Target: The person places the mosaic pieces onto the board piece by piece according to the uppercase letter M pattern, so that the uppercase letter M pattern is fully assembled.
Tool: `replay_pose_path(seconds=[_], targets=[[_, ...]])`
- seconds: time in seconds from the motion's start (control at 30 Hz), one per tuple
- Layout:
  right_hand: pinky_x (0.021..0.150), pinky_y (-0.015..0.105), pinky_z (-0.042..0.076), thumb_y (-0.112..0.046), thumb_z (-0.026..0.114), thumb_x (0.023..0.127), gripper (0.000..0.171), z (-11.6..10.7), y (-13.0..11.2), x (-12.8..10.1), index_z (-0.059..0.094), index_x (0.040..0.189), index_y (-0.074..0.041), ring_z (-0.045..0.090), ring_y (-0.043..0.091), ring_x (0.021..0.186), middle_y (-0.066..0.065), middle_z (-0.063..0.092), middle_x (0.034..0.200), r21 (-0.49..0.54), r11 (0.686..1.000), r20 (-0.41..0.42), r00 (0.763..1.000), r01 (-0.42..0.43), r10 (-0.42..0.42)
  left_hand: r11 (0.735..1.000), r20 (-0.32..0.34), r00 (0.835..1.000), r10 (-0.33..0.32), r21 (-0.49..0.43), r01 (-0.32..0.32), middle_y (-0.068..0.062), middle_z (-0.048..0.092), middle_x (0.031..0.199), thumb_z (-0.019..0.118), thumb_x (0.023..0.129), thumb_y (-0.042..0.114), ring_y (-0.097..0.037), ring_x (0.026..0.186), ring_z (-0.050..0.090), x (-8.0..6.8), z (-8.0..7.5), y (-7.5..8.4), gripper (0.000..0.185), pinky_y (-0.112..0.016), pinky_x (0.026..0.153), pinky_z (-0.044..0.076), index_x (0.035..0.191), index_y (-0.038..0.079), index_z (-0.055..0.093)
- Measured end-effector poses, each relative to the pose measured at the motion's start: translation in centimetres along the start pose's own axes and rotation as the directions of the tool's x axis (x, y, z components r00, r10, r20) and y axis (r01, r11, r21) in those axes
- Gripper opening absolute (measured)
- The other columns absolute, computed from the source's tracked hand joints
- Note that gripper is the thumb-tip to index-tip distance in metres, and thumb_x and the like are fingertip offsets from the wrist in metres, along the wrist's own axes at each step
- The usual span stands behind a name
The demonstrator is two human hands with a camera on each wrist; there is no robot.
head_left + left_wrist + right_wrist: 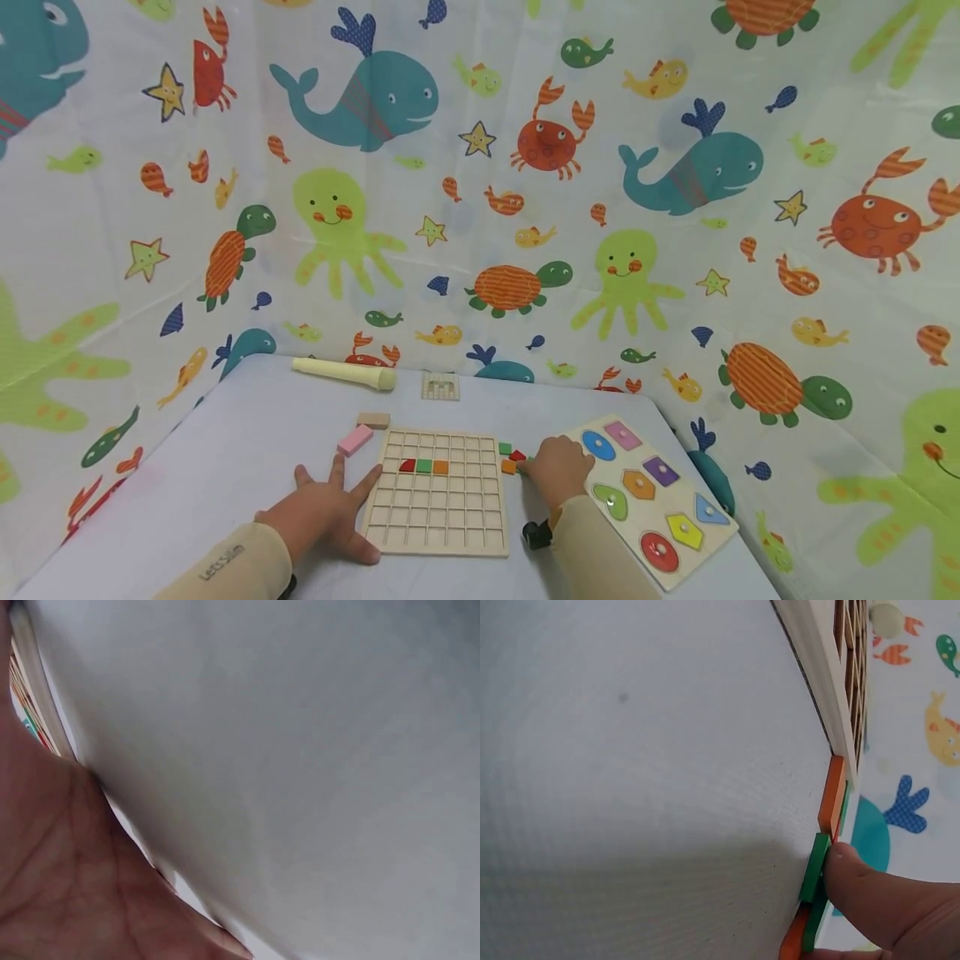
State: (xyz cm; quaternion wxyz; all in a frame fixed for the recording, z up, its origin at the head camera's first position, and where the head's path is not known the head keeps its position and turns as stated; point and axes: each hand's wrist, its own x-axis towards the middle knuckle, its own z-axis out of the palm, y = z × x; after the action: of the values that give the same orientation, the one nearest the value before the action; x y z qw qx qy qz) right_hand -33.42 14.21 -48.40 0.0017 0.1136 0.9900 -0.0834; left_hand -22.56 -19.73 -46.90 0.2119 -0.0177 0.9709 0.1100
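Observation:
A wooden grid board (438,500) lies flat on the table, with red, green and orange tiles (423,466) side by side in its second row. My left hand (330,504) rests flat, fingers spread, on the table against the board's left edge; its palm (60,877) fills the left wrist view. My right hand (531,467) is curled over loose tiles just right of the board. A fingertip (855,885) presses on the edge of a green tile (814,866) beside an orange tile (831,795). Loose green (505,448), red (517,455) and orange (508,467) tiles lie there.
A shape puzzle board (678,554) with coloured knob pieces lies at the right. A pink block (355,439) and a plain wooden block (372,420) sit behind the left hand. A cream cylinder (345,373) and a small grid card (440,386) lie at the back edge. Sea-animal curtains surround the table.

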Motion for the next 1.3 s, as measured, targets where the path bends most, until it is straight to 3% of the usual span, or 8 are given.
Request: replay_pose_path(seconds=[0.67,0.9,1.07,1.3], targets=[[0.103,0.061,0.043,-0.043,0.091,0.083,0.038,-1.0,-0.1,0.0,0.077,0.094,-0.009,0.055,0.031,0.095,0.008,0.062,0.092,0.033,0.998,0.01,0.999,0.052,-0.052,1.0,0.001,1.0,-0.005,-0.001,0.005,-0.032,0.003,0.175,0.086,0.051,0.087,-0.084,0.142,-0.001,0.0,-0.2,-0.1,0.14,-0.101,0.084,0.023,0.168,0.038,0.026],[0.097,0.056,0.045,-0.047,0.089,0.083,0.036,-1.3,-1.0,0.0,0.078,0.087,-0.013,0.055,0.028,0.092,0.004,0.061,0.092,-0.001,0.991,-0.018,0.991,0.135,-0.135,1.0,-0.004,1.0,-0.003,0.001,0.003,-0.032,0.003,0.175,0.085,0.051,0.089,-0.085,0.142,-0.001,0.3,0.1,-0.4,0.14,-0.101,0.083,0.023,0.168,0.038,0.026],[0.097,0.056,0.047,-0.05,0.09,0.081,0.039,-1.3,-2.1,-0.3,0.077,0.086,-0.013,0.054,0.026,0.092,0.004,0.06,0.092,0.038,0.982,0.008,0.983,0.185,-0.185,1.0,0.005,1.0,0.002,0.011,-0.002,-0.033,0.003,0.174,0.085,0.052,0.089,-0.086,0.14,0.0,0.3,0.1,-0.4,0.14,-0.101,0.082,0.024,0.168,0.038,0.025],[0.095,0.058,0.046,-0.055,0.09,0.08,0.042,-0.9,-3.8,-1.4,0.072,0.075,-0.017,0.054,0.025,0.089,0.003,0.059,0.093,0.026,0.958,-0.008,0.958,0.287,-0.287,0.999,-0.002,1.0,0.022,0.038,-0.022,-0.037,0.007,0.172,0.084,0.054,0.088,-0.088,0.138,0.004,0.3,0.0,-0.2,0.139,-0.099,0.086,0.027,0.168,0.034,0.026]])
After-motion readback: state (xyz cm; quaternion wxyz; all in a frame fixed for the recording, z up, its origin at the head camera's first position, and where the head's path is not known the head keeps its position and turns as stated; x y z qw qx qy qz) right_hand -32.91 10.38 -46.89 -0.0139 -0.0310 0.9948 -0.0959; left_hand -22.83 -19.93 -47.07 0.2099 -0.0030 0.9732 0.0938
